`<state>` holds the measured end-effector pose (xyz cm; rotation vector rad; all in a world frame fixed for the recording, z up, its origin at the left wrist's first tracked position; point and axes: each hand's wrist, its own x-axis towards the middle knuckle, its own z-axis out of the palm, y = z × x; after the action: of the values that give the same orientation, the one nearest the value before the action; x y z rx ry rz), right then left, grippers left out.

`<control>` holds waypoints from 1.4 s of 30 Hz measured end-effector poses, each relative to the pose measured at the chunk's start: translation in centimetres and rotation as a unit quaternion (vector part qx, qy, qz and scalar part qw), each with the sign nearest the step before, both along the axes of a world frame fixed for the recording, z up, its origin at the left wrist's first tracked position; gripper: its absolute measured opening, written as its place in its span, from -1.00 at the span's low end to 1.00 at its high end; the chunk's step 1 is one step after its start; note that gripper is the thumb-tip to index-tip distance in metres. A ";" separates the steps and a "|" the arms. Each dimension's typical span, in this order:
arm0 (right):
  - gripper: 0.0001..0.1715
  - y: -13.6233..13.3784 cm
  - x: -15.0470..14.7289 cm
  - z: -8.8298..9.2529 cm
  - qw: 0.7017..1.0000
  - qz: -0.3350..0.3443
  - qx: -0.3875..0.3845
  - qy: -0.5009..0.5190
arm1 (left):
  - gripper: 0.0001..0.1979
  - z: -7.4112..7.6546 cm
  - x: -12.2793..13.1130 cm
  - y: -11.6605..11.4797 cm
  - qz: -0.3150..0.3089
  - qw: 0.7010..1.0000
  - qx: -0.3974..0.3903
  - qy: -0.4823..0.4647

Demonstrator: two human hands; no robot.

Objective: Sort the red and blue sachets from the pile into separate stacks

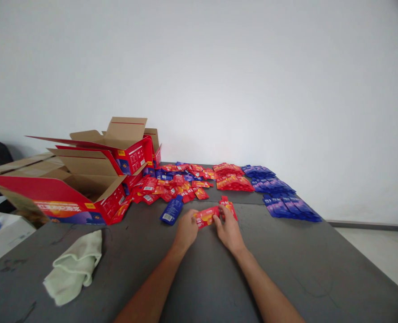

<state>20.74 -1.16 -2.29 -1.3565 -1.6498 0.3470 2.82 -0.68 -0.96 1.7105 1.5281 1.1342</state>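
Note:
A red pouch with orange pictures is held sideways between my two hands, low over the table. My left hand grips its left end, and my right hand pinches its right end. Another red pouch lies flat just behind my right hand, partly covered by it. To the left of my left hand rests a single blue pouch with a white label. Behind the hands spreads a loose heap of red pouches, with some blue ones mixed in.
Neat overlapping rows of red pouches and blue pouches lie at the back right of the grey table. Open red cartons stand on the left. A crumpled pale green cloth lies at the front left. A white wall rises behind.

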 end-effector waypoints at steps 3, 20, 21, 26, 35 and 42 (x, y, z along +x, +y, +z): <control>-0.58 0.4 0.5 0.0 0.987 -0.005 -0.087 0.134 | -0.81 -0.7 -0.3 0.6 0.016 0.993 -0.030 -0.114; -0.65 -0.3 0.3 1.0 0.948 0.005 -0.135 0.287 | -0.68 0.6 -0.3 0.6 0.072 0.949 -0.017 -0.307; -0.65 -0.2 0.3 0.8 0.948 0.002 -0.130 0.292 | -0.64 0.7 -0.2 0.5 0.070 0.944 -0.032 -0.321; -0.62 -0.2 0.5 0.4 0.943 -0.001 -0.123 0.310 | -0.67 0.7 -0.5 0.6 0.020 0.943 -0.056 -0.328; -0.63 -0.2 0.3 0.6 0.952 -0.015 -0.120 0.282 | -0.61 0.6 -0.2 0.3 -0.020 0.916 -0.109 -0.387; -0.74 -1.5 0.5 2.3 0.954 0.116 -0.192 0.199 | -0.57 0.2 -0.8 0.6 -0.017 0.946 -0.074 -0.314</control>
<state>21.20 -2.67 0.05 -1.2608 -1.4431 1.0571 2.01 -0.09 -0.76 1.1120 1.1386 1.3399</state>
